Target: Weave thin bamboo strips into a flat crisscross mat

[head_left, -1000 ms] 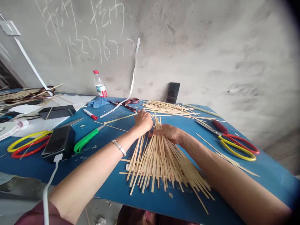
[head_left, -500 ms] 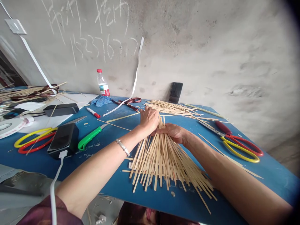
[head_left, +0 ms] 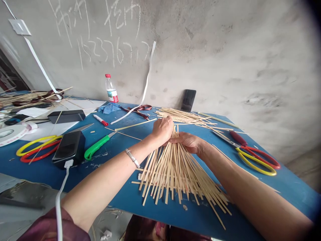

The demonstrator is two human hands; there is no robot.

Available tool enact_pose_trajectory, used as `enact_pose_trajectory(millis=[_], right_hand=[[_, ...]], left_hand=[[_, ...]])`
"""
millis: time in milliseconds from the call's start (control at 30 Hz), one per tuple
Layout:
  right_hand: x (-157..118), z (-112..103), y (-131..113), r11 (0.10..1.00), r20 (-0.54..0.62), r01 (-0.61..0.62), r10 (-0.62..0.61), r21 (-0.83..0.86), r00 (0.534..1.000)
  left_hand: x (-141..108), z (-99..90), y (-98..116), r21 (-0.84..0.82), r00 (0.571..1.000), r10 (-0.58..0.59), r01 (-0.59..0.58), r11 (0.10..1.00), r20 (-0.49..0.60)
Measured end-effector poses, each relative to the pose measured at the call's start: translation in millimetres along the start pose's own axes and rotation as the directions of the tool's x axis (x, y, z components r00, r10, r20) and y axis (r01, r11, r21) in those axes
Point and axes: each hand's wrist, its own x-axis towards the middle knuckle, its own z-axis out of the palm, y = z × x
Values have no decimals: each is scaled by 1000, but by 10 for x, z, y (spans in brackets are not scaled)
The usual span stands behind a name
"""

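Observation:
A fan of thin pale bamboo strips (head_left: 173, 170) spreads over the blue table toward its front edge, gathered narrow at the top. My right hand (head_left: 187, 141) is wrapped round the gathered part, its fingers pressed on the strips. Just above and to the left, my left hand (head_left: 163, 129) is closed at the upper ends of the strips; its fingertips face away, and what they pinch is hidden. More loose strips (head_left: 182, 115) lie in a pile behind both hands.
Scissors (head_left: 255, 157) lie at right, others (head_left: 40, 149) at left beside a black device (head_left: 69, 147) with a white cable. A green-handled knife (head_left: 97, 147), red marker (head_left: 100, 120), bottle (head_left: 111, 90) and tape roll (head_left: 12, 134) stand or lie leftward. A phone (head_left: 188, 100) leans on the wall.
My left hand has shifted slightly right and down, its fingers curled closer together. My right hand stays on the gathered strips. The camera view has moved slightly.

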Motion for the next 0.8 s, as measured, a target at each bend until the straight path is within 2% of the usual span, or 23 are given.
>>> enact_pose_trajectory(millis=[133, 333, 600, 800], right_hand=[[-16, 2, -15, 1000, 6, -4, 4, 9, 1000], [-21, 25, -23, 999, -13, 15, -14, 48, 1000], [-92, 53, -68, 998, 24, -21, 19, 65, 1000], [-63, 22, -38, 998, -3, -25, 25, 56, 1000]], left_hand=[[56, 25, -56, -81, 995, -38, 46, 996, 97], [115, -5, -153, -182, 958, -28, 83, 980, 285], [97, -5, -137, -259, 944, -47, 137, 956, 325], [41, -15, -115, -364, 942, -38, 166, 917, 334]])
